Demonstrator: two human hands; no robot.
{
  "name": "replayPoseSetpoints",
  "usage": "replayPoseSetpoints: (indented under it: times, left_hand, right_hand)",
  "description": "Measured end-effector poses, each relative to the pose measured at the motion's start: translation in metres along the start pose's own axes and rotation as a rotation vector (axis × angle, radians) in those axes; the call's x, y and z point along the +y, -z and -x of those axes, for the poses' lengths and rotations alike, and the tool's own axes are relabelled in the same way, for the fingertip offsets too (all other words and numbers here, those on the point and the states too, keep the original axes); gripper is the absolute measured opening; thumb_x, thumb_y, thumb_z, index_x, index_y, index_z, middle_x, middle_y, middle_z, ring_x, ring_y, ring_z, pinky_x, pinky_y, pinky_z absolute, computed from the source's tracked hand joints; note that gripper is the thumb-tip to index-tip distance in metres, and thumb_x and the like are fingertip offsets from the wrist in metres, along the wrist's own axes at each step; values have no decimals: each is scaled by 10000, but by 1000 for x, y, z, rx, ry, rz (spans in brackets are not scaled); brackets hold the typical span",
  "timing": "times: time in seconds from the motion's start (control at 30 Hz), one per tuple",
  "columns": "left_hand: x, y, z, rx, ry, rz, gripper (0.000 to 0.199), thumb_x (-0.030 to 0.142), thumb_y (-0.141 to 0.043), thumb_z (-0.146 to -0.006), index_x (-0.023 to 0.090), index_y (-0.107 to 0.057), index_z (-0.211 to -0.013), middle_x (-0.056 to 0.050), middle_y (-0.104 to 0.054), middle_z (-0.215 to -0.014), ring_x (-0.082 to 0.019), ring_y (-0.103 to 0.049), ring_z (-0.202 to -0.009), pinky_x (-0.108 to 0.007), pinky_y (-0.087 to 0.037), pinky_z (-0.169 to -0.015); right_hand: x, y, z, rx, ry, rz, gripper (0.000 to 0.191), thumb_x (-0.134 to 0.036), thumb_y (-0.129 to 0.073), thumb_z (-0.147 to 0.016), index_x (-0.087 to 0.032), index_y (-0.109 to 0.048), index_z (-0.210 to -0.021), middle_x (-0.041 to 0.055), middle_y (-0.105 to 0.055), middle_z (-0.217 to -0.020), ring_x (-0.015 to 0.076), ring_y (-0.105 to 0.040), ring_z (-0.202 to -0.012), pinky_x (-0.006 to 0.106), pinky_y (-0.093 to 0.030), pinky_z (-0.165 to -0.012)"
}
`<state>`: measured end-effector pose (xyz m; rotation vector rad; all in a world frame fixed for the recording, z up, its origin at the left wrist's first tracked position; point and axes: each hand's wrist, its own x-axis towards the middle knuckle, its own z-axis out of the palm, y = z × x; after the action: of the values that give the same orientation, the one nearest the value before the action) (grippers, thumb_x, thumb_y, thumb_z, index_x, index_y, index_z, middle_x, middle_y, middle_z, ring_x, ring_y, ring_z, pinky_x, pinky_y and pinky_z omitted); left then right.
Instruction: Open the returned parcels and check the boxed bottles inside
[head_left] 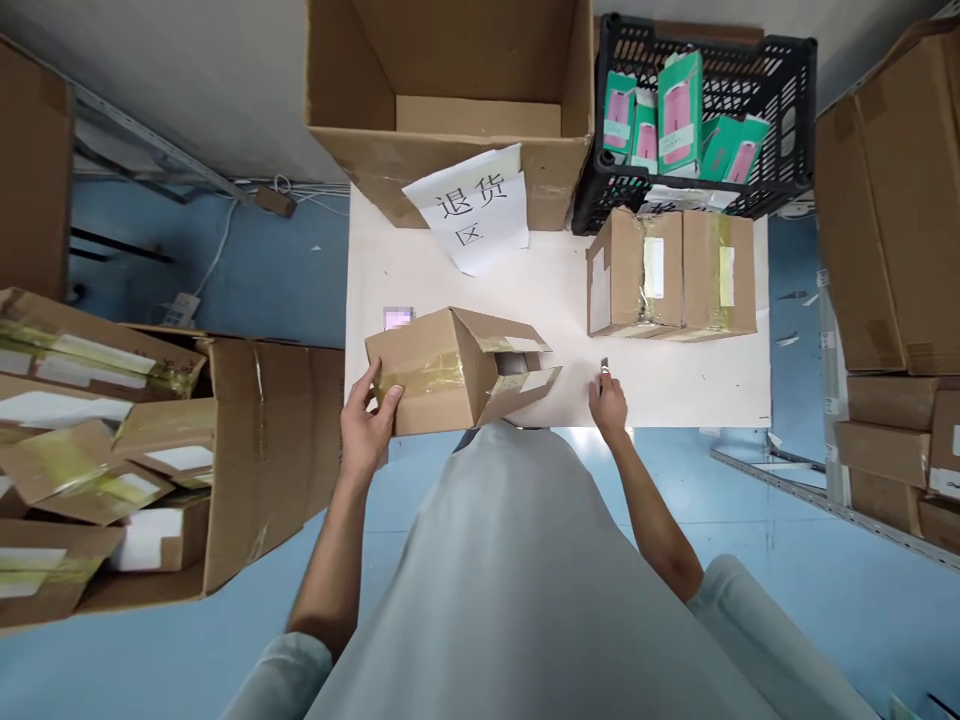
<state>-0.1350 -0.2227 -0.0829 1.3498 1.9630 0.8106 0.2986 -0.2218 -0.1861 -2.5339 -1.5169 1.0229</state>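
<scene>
A small brown cardboard box (427, 375) lies on the white table near its front edge, its right end open with the flaps sticking out. My left hand (367, 415) grips the left end of this box, thumb on the taped side. To the right of the box, my right hand (608, 402) is closed around a small cutter (604, 367), whose tip points away from me. Two taped boxes (652, 270) stand side by side beyond my right hand. What the open box holds cannot be made out.
A large open carton (450, 165) with a paper sign (480, 215) stands at the back. Right of it, a black crate (795, 120) holds green-and-pink packs. A big carton (244, 460) full of parcels is at the left. Stacked boxes (885, 440) are at the right.
</scene>
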Motion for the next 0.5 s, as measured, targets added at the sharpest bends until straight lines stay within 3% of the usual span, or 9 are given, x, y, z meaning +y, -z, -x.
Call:
replayPoseSetpoints:
  times: [0.13, 0.2, 0.27, 0.37, 0.5]
  left_hand:
    - [-17, 6, -4, -19, 0, 57, 776, 678, -658, -1023, 211, -580, -1638, -198, -556, -1695, -332, -599, -1530, -506, -488, -1279]
    - [-22, 7, -7, -16, -8, 85, 826, 727, -674, -997, 199, -592, -1628, -203, -550, -1698, -341, -586, -1543, -511, -475, -1290]
    - [-27, 7, -11, -31, -8, 129, 875, 771, -694, -965, 199, -604, -1621, -198, -535, -1710, -348, -588, -1540, -510, -473, -1293]
    - [-30, -3, -22, -102, 15, 229, 918, 790, -731, -930, 207, -603, -1627, -187, -508, -1733, -355, -610, -1515, -509, -487, -1284]
    - [-32, -43, -45, -254, 35, 384, 936, 763, -776, -908, 212, -588, -1641, -165, -479, -1760, -354, -491, -1618, -502, -395, -1348]
  right_hand:
    - [-43, -18, 14, -373, 9, -697, 676, -537, -242, -1189, -46, -582, -1505, 217, -746, -1338, 203, -738, -1135, 316, -603, -992]
    - [-59, -26, 19, -460, -29, -925, 721, -612, -249, -1173, -65, -564, -1524, 217, -728, -1397, 200, -756, -1125, 336, -634, -986]
    - [-65, -28, 23, -442, -71, -1025, 685, -645, -336, -1147, -108, -608, -1474, 199, -721, -1419, 209, -765, -1115, 353, -659, -982]
    - [-57, -19, 25, -315, -92, -1055, 580, -688, -518, -1068, -190, -704, -1300, 153, -740, -1361, 235, -765, -1086, 370, -697, -936]
    - [-32, 16, 31, -87, -40, -1064, 569, -764, -721, -906, -245, -718, -1140, 101, -733, -1285, 255, -738, -1125, 395, -717, -911]
